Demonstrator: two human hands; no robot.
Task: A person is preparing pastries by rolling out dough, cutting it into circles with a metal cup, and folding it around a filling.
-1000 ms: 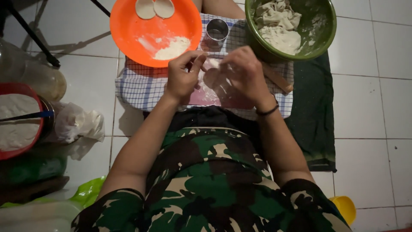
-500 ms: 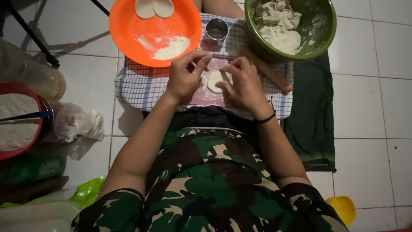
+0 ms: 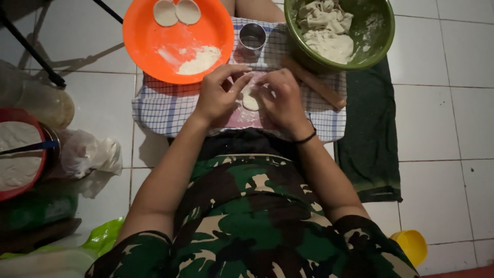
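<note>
A small pale disc of dough lies on a pink board over a checked cloth. My left hand and my right hand meet over it, fingertips pinching its edges from both sides. A black band circles my right wrist. Just beyond the hands stands a round metal cutter. An orange plate at the upper left holds two dough rounds and a heap of flour. A green bowl at the upper right holds torn dough.
A wooden rolling pin lies beside the green bowl. A dark green towel covers the tiled floor on the right. A red bowl of white flour, plastic bags and a jar sit at left. A yellow cup is at lower right.
Both hands drew closer together over the dough disc, which was covered a second ago and now shows between the fingertips. Nothing else has moved.
</note>
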